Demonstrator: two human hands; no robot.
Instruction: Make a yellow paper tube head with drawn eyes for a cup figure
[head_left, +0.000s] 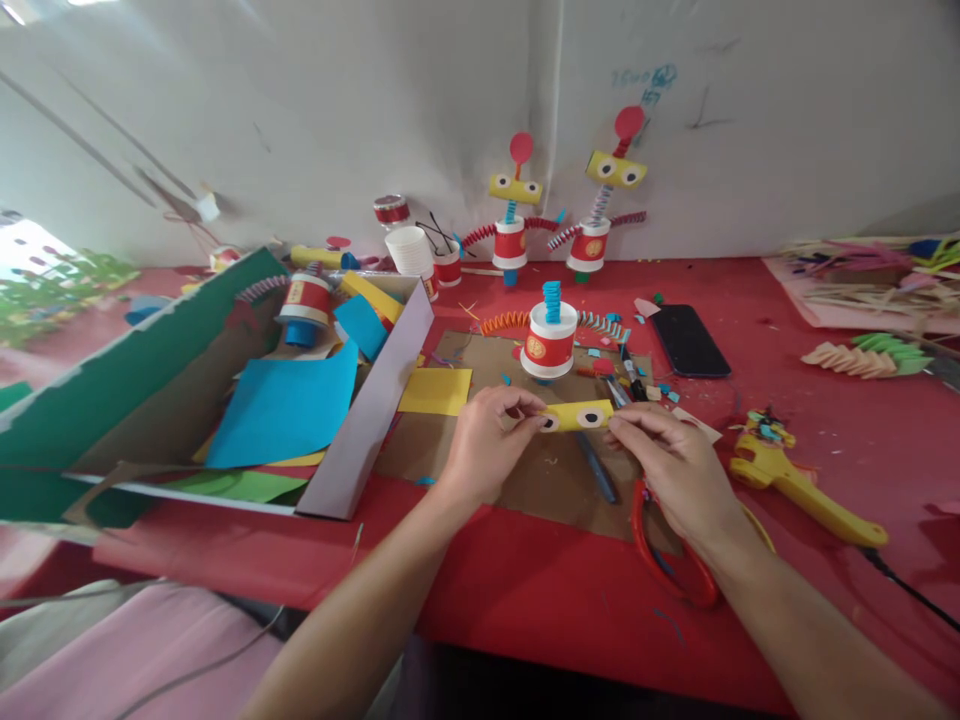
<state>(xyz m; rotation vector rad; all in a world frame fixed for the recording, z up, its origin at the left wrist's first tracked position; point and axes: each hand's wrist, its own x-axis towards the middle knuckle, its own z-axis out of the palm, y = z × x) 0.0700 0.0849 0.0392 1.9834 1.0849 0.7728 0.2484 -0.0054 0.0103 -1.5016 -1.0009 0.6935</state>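
Note:
Between my two hands I hold a yellow paper roll [574,416] with two paper eyes, white with black centres. The fingers of my left hand [491,440] pinch its left end, and my right hand [671,460] pinches the right end. Just behind it stands a red and white paper cup figure [547,350] with a blue folded neck, an orange folded arm and a pale blue one. Under my hands lies a brown cardboard sheet [517,490] with a dark pen [598,468] on it. Red-handled scissors [645,550] lie partly hidden beneath my right hand.
An open box [330,470] of coloured paper stands at left. Two finished-looking cup figures [510,243] lean near the wall, beside stacked paper cups [410,250]. A phone [690,340], a yellow glue gun [810,495] and folded paper strips [866,357] lie to the right.

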